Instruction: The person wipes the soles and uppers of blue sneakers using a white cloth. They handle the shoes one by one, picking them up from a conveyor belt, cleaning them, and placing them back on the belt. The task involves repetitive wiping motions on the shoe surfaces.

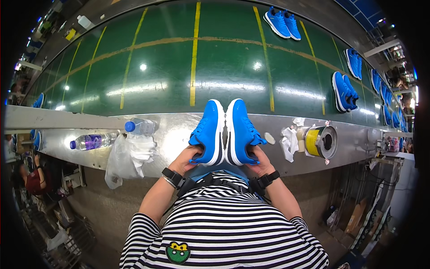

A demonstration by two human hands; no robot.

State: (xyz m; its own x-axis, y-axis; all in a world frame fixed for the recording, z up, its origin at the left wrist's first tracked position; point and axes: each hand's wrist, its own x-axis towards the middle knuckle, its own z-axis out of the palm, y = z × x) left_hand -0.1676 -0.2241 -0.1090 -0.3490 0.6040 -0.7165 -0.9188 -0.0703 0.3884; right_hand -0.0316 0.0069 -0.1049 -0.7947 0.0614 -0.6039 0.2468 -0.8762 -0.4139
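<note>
Two blue sneakers with white soles are held side by side in front of me, toes pointing away and soles turned toward each other. My left hand (182, 160) grips the left sneaker (208, 130) at its heel opening. At the heel of the right sneaker (241, 127), my right hand (261, 162) is closed, with its fingers partly inside the opening. Some of the fingers of both hands are hidden by the shoes. The sneakers are over the metal ledge (177, 145), their toes reaching the edge of the green belt (161, 76).
Pairs of blue sneakers (344, 92) sit on the belt at the right. On the ledge's left are bottles (92, 141) and a plastic bag (117, 159) with white tissue; crumpled tissue (289, 142) and a yellow-labelled can (321, 141) are on its right. A white rail (58, 119) crosses at left.
</note>
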